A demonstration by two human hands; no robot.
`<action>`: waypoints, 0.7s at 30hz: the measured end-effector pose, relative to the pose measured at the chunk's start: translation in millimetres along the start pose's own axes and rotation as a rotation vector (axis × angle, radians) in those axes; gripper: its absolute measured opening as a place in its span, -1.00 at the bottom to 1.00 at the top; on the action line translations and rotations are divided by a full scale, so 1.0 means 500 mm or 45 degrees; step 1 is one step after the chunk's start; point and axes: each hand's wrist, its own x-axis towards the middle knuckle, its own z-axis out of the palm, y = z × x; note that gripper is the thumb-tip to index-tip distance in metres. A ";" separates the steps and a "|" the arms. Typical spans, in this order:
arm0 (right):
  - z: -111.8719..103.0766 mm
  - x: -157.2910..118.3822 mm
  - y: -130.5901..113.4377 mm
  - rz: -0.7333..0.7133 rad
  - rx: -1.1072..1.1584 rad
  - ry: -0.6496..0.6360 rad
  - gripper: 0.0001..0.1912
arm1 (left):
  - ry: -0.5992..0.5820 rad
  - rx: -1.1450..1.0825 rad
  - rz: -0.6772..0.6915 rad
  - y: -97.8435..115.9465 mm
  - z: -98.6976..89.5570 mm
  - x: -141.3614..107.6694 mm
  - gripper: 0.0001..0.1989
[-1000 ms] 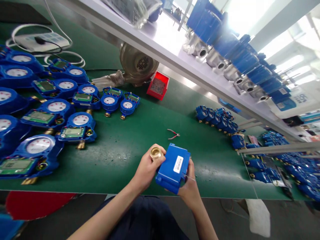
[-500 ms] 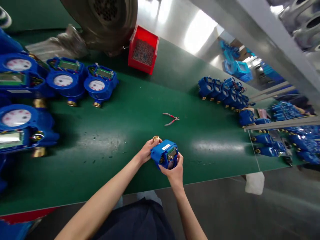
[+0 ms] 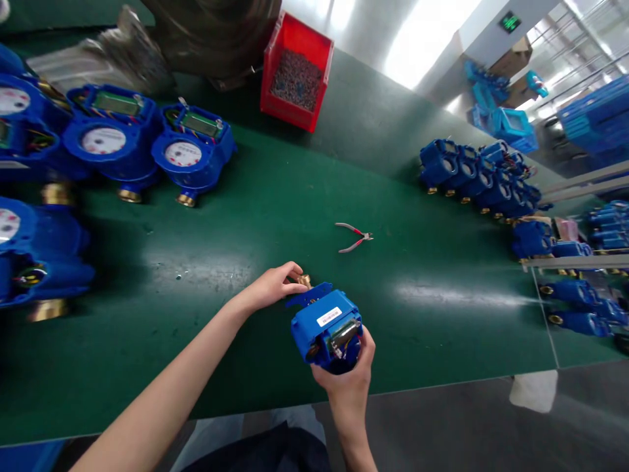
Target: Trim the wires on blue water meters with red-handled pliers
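Snugly, the right hand (image 3: 348, 380) holds a boxy blue meter (image 3: 327, 316); can't tell if the curled left hand (image 3: 274, 286) grips shiny brass (image 3: 305, 281).

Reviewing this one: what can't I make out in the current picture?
White printed label on the blue plastic meter, head view: print too small.
Right hand, head view: some fingers hidden behind the meter.
Left hand, head view: whether it grips the small brass-coloured fitting, too small to tell.
Dark rounded metal housing, head view: cut off by the upper edge.
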 end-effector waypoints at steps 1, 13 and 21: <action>0.004 -0.003 0.002 0.005 -0.014 -0.004 -0.06 | 0.060 0.181 0.089 0.014 -0.013 0.009 -0.61; 0.020 -0.002 0.018 0.108 -0.017 -0.049 -0.02 | 0.144 1.369 0.806 0.064 0.107 0.315 -0.25; -0.012 0.010 0.072 -0.122 -0.175 -0.133 0.04 | 0.142 0.721 0.659 0.063 -0.106 0.160 -0.73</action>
